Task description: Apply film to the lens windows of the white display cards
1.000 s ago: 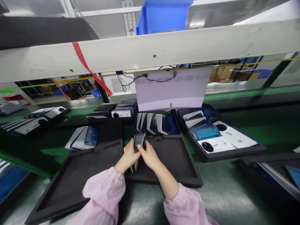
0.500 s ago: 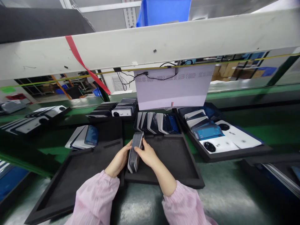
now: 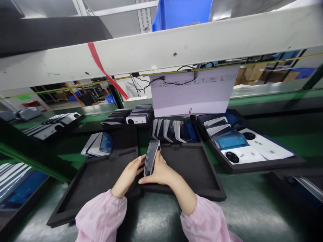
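A stack of thin phone back covers (image 3: 151, 157) stands on edge at the left side of a black foam tray (image 3: 194, 171). My left hand (image 3: 130, 174) presses its left face and my right hand (image 3: 157, 171) wraps its right face and bottom, both closed on the stack. Behind it, a row of more covers (image 3: 174, 130) leans at the tray's far end. Pink sleeves cover both forearms.
A second black foam tray (image 3: 93, 188) lies at the left with a few covers (image 3: 98, 145) at its far end. At the right a tray (image 3: 252, 161) holds white covers with camera holes. A white panel (image 3: 194, 95) hangs under the white beam (image 3: 161, 50).
The stack has tilted more upright and slid a little toward me; my right hand moved from its top edge down to its right side and bottom. The camera view shifted slightly.
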`<move>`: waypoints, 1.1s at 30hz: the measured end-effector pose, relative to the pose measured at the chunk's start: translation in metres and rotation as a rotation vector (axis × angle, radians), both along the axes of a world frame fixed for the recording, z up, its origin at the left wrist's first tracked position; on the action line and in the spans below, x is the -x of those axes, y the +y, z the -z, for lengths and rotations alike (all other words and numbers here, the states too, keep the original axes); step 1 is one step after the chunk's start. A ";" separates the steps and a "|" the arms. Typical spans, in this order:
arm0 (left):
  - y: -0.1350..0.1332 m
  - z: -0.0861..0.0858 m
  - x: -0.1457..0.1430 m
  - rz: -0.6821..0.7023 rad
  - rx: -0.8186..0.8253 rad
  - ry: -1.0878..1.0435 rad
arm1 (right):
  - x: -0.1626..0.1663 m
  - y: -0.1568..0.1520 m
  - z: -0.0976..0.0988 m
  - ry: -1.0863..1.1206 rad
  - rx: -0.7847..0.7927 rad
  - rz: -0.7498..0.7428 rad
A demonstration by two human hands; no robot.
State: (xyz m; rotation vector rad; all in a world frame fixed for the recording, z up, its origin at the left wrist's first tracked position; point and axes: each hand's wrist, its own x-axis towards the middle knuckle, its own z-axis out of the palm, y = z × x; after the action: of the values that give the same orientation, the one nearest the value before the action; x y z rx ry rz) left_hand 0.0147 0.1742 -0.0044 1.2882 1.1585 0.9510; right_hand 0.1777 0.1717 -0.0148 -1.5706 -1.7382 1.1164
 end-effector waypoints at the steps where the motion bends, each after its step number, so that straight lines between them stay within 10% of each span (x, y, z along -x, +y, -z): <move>1: -0.001 0.000 -0.001 -0.003 -0.014 0.013 | 0.005 -0.002 0.000 -0.033 0.002 0.004; 33: 0.021 0.023 -0.013 -0.115 -0.230 0.415 | -0.011 0.002 0.007 -0.239 -0.033 -0.058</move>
State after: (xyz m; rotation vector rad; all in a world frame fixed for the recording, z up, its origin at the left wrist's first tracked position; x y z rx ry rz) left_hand 0.0279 0.1949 -0.0276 1.6733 1.4860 0.9458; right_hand 0.1892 0.1739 -0.0219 -1.7001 -1.9570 0.9525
